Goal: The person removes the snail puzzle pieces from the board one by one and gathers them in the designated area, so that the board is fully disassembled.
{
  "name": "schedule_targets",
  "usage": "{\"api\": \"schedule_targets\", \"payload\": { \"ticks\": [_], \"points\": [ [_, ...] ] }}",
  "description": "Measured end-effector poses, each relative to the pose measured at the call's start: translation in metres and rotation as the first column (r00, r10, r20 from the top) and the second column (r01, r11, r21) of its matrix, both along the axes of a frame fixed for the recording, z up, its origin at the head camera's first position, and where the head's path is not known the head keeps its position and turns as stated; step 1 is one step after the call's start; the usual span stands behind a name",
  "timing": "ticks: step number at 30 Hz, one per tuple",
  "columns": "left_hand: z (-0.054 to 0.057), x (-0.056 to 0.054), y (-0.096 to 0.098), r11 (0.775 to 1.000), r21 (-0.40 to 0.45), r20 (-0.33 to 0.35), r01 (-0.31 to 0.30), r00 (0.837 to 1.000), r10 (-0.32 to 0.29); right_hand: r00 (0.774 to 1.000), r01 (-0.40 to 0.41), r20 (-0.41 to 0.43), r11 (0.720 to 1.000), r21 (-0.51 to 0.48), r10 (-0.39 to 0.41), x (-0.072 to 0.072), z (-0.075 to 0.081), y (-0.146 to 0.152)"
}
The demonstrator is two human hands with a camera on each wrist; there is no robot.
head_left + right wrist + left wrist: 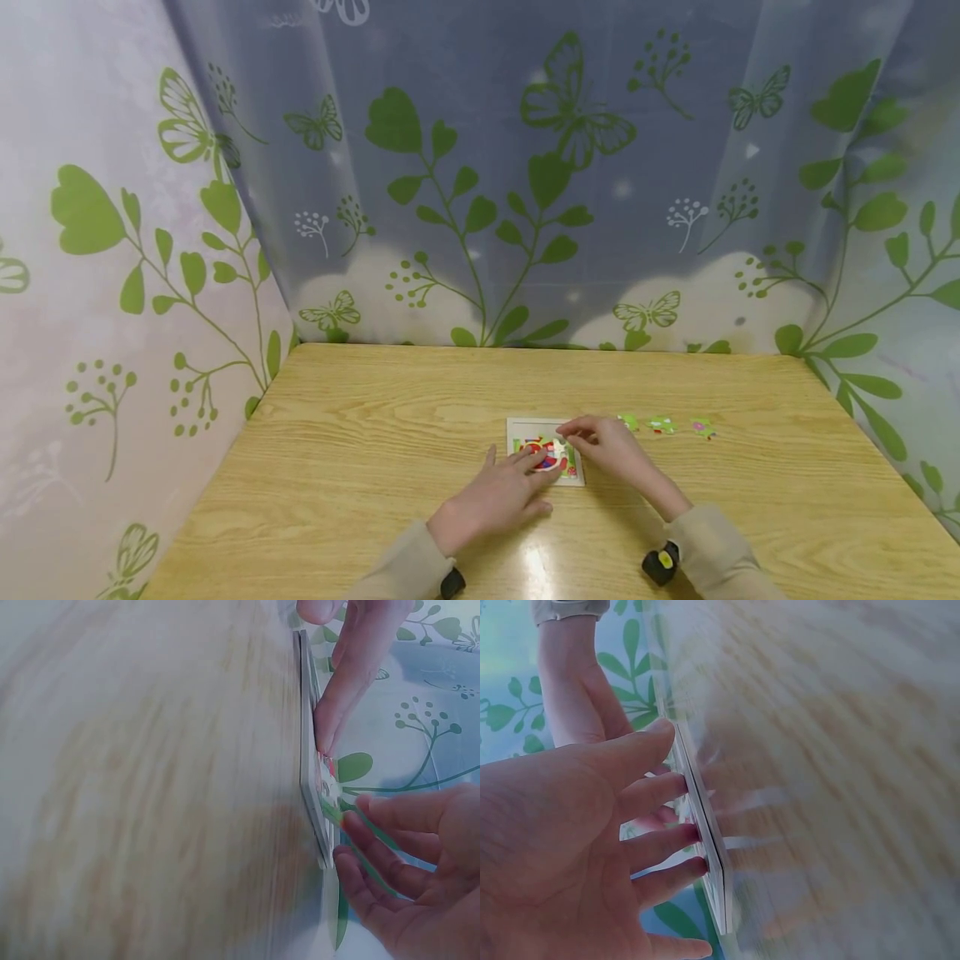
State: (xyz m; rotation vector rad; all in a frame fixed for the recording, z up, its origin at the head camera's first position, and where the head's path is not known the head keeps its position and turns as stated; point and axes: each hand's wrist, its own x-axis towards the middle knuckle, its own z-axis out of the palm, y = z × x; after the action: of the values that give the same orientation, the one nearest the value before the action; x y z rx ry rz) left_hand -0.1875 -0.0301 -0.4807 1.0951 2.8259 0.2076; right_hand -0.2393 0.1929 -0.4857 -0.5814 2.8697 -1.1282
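A small jigsaw puzzle board (519,427) with a pale border and a red, green and white picture lies flat on the table. My left hand (498,496) is spread over its left and lower part, fingertips touching the picture. In the left wrist view those fingers (664,847) are nearly straight against the board (712,862). My right hand (615,450) is at the board's upper right, fingertips close to the surface. The right wrist view shows its loosely bent fingers (375,847) beside the board's edge (311,780); I see no piece clearly between them. Fingers hide part of the picture.
Loose green puzzle pieces lie right of the board: one (627,422) close to the right hand, another (662,425) beside it, and one with a pink spot (703,428) farther right. The wooden table (360,417) meets a patterned curtain (480,208) at its back edge.
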Motion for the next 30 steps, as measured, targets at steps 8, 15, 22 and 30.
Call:
{"api": "schedule_targets", "payload": {
  "ticks": [8, 15, 22, 30],
  "points": [
    [-0.002, -0.001, 0.000, 1.000, 0.000, -0.003, -0.006, 1.000, 0.006, 0.999, -0.035, 0.026, 0.996, -0.087, 0.037, 0.000, 0.001, 0.000],
    [-0.002, 0.000, 0.000, 1.000, 0.003, 0.007, -0.011, 1.000, 0.010, 0.998, -0.053, 0.032, 0.993, -0.108, 0.057, -0.001, -0.002, 0.002],
    [-0.001, 0.000, 0.001, 1.000, 0.004, 0.008, -0.012, 1.000, 0.012, 0.998, 0.007, 0.060, 0.991, -0.131, 0.001, -0.002, -0.002, 0.006],
    [0.000, 0.000, 0.001, 1.000, 0.008, 0.020, -0.006, 1.000, 0.005, 0.997, 0.054, 0.056, 0.990, -0.127, -0.047, -0.004, 0.007, 0.024]
  ]
}}
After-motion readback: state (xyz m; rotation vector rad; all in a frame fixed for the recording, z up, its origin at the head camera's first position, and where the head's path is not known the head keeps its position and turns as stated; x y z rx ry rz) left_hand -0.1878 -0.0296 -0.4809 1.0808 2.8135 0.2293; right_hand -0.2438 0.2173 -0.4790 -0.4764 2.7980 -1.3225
